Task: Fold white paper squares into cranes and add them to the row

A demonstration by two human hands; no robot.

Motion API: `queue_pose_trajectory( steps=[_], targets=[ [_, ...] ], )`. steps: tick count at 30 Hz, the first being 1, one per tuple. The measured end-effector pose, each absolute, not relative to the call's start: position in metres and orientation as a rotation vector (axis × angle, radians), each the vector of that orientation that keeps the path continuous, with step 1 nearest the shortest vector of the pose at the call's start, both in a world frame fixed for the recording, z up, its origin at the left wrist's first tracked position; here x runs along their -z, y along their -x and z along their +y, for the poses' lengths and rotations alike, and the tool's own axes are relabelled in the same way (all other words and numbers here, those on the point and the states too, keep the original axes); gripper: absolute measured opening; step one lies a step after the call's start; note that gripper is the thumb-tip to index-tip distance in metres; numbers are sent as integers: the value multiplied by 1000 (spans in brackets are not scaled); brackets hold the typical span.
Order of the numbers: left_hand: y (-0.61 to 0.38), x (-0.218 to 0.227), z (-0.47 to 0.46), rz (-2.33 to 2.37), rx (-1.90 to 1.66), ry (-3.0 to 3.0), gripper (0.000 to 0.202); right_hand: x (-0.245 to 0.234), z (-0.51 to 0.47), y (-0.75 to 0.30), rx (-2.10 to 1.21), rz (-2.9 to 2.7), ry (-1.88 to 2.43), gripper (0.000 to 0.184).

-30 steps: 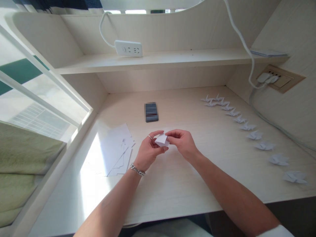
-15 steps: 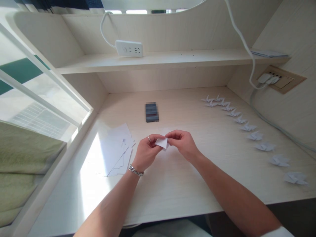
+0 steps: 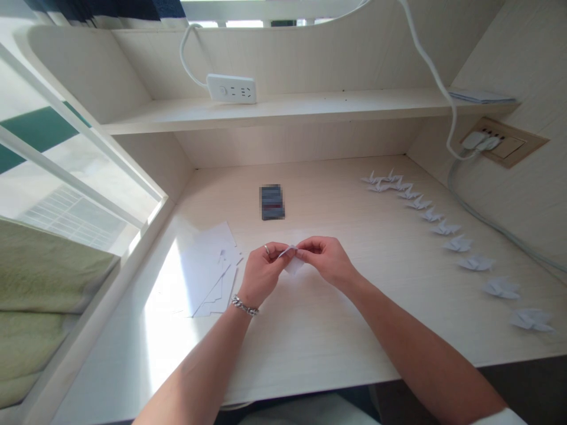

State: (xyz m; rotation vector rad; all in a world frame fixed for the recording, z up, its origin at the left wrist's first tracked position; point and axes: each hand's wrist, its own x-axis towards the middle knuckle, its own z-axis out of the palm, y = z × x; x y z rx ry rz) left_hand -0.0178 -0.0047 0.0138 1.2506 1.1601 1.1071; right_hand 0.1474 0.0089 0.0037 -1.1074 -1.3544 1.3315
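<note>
A small folded piece of white paper [image 3: 293, 267] is held between my two hands above the middle of the desk. My left hand [image 3: 264, 268], with a ring and a chain bracelet, pinches its left side. At the upper right edge, my right hand [image 3: 326, 258] pinches it between thumb and forefinger. One flap stands up from the rest, and the fingers hide part of the folds. Left of my hands lies a loose stack of white paper sheets [image 3: 206, 260]. Several white paper cranes [image 3: 444, 227] stand in a curved row along the right side.
Beyond my hands lies a dark, blurred-out rectangular object [image 3: 271, 202]. A power strip [image 3: 231, 88] rests on the shelf [image 3: 301, 112] at the back. A white cable [image 3: 436, 74] hangs down to the wall socket [image 3: 505, 141] on the right.
The paper's flap, which faced me flat, is now lifted and seen nearly edge-on. Both hands stay in almost the same place, with the fingers slightly shifted.
</note>
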Motion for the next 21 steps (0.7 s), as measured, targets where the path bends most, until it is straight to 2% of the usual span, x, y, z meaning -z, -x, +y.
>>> queue_pose_trajectory(
  steps=[9, 14, 21],
  targets=[
    [19, -10, -4, 1064, -1210, -1261, 19, 1, 8, -144, -1220, -1369, 1057, 13],
    [19, -14, -6, 957, -1244, -1266, 28, -3, 6, -146, -1127, -1393, 953, 11],
    [19, -13, -8, 960, -1230, -1269, 32, -9, 1, -148, -1056, -1612, 939, 28]
  ],
)
